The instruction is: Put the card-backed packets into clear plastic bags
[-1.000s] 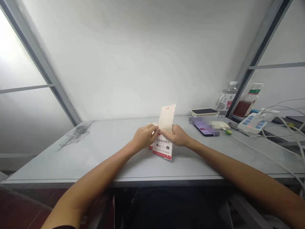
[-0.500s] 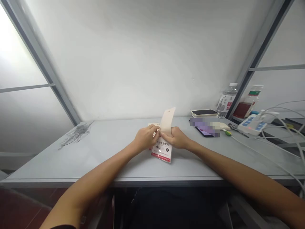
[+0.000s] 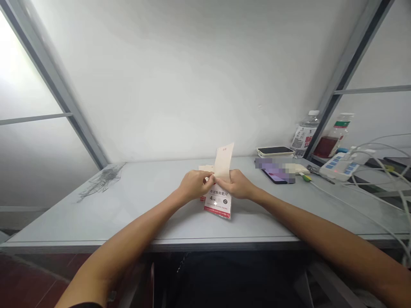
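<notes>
A ruler-set packet [image 3: 217,205], white with red trim and printed lettering in a clear sleeve, is held above the desk's middle. Its pale card flap [image 3: 224,161] stands up, bent back from the printed front. My right hand [image 3: 240,184] grips the packet's right side, thumb across the front. On the other side my left hand [image 3: 196,185] pinches at the fold, thumb and forefinger together. What exactly lies between those fingertips is too small to make out. Behind the left hand shows part of another pale card with red print [image 3: 205,167], mostly hidden.
On the grey desk [image 3: 144,205], dark scribbles mark the left. At the right lie a purple-screened phone [image 3: 272,171], another phone [image 3: 275,151], a power strip [image 3: 339,167] and tangled white cables. A clear bottle [image 3: 305,134] and a red-liquid bottle [image 3: 330,139] stand behind.
My left fingers have shifted slightly and draw into a tighter pinch at the fold. The upright flap has tilted a little left. My right hand keeps its grip.
</notes>
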The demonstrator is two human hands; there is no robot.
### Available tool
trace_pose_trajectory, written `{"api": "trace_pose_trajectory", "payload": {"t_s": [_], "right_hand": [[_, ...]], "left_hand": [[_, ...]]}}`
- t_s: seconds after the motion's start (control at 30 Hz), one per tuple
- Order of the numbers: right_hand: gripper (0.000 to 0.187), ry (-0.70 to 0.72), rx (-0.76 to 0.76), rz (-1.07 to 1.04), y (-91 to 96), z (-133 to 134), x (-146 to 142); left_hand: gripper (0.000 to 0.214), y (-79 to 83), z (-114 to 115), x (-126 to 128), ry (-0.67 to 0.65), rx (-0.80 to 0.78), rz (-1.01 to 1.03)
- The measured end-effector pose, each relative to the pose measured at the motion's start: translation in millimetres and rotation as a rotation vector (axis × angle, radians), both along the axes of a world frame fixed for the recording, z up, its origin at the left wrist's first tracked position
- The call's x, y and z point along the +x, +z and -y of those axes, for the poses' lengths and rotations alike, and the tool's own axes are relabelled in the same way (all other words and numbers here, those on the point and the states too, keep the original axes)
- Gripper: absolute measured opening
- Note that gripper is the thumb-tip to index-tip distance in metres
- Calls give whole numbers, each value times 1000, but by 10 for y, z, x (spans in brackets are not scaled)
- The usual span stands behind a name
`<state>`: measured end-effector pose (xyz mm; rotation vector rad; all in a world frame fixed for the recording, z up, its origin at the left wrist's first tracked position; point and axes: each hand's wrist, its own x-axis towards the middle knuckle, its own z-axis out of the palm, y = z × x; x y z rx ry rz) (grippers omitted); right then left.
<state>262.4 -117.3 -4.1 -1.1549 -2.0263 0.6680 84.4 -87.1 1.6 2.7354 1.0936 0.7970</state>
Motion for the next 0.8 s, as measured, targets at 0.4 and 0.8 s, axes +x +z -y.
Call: {"api": "trace_pose_trajectory", "payload": {"t_s": [0.4,0.8], "right_hand": [[25,44,51,5,-82,-31,-9],[24,70,87,-45,-60,-10,-20]], "left_hand": [[23,-67,-16,32,43,20,68],[24,-43,-6,29,41,-19,153]]}}
